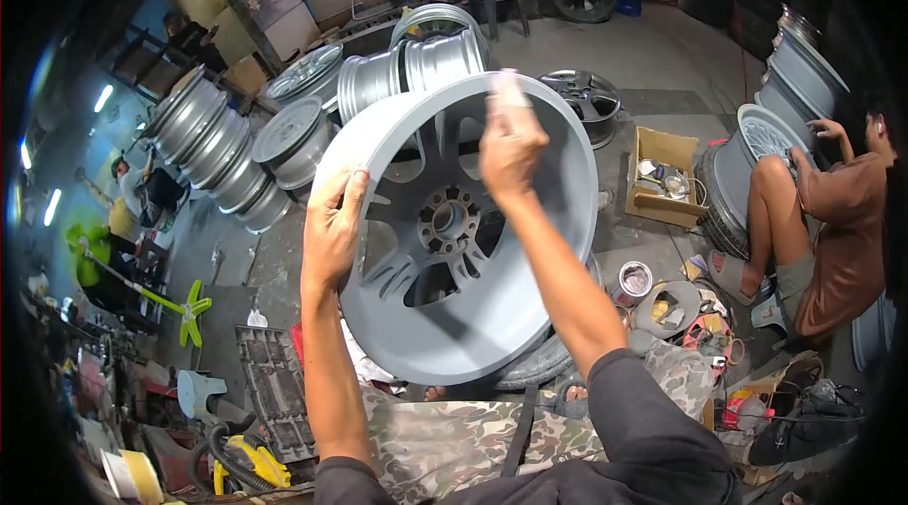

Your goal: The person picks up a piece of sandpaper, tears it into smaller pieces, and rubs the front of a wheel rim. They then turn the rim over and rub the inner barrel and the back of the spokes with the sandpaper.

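While a grey wheel (437, 221) is held tilted in front of the person's body, its left side is gripped by the left hand (336, 226); the rim is pinched there, with the thumb laid on the front edge and the other fingers partly hidden. The right hand (513, 150) is placed at the upper inside of the rim, its fingers bunched and blurred; whether anything is pinched between them cannot be told. Below the wheel, 1 tyre (544, 371) is seen, but contact between the 2 cannot be made out. The person's lap is covered by a camouflage cloth (454, 429). To the right, a cardboard box (646, 205), a tin (636, 280) and a tub (653, 323) are set on the floor, and 1 seated co-worker (846, 212) is seen beside another wheel (764, 134). Further left, wheels are piled in a leaning stack (213, 155).
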`<state>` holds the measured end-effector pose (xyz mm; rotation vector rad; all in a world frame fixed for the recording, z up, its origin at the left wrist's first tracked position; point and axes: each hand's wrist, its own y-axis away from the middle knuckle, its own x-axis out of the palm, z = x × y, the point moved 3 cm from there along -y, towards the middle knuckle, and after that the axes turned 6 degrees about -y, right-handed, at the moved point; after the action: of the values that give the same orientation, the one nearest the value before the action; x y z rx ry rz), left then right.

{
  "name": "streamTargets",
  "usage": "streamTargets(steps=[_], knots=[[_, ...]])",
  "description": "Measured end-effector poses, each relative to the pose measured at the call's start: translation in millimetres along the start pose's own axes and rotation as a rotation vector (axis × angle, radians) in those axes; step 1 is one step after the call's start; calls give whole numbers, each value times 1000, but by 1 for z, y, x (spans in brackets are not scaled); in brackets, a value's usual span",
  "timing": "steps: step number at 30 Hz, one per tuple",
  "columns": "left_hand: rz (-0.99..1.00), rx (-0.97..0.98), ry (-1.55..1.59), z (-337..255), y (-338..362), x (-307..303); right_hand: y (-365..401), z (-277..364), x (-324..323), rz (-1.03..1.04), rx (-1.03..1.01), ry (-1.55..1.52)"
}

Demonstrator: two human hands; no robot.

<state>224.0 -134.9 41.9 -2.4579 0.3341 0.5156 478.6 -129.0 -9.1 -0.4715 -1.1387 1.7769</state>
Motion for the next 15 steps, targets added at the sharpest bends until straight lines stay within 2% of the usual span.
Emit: streamTargets(steps=[1, 2, 3, 4, 6, 8, 11, 14, 15], knots=[[-6, -17, 0, 2, 2, 0, 10, 27, 11, 97, -77, -106], [-14, -34, 2, 3, 4, -1, 19, 59, 14, 174, -268, -185], [-18, -34, 6, 4, 4, -1, 37, 75, 19, 284, -308, -342], [-16, -38, 42, 4, 6, -1, 45, 92, 13, 386, -321, -364], [-23, -50, 76, 6, 11, -4, 34, 72, 3, 456, -526, -228], [46, -85, -59, 7, 11, -6, 20, 19, -3, 276, -344, 29], [63, -67, -85, 9, 4, -2, 10, -46, -23, -33, 132, 66], [68, -58, -45, 2, 1, 3, 13, -6, -5, 6, 59, 20], [77, -58, -41, 4, 2, 3, 19, 20, 6, 55, -54, -32]])
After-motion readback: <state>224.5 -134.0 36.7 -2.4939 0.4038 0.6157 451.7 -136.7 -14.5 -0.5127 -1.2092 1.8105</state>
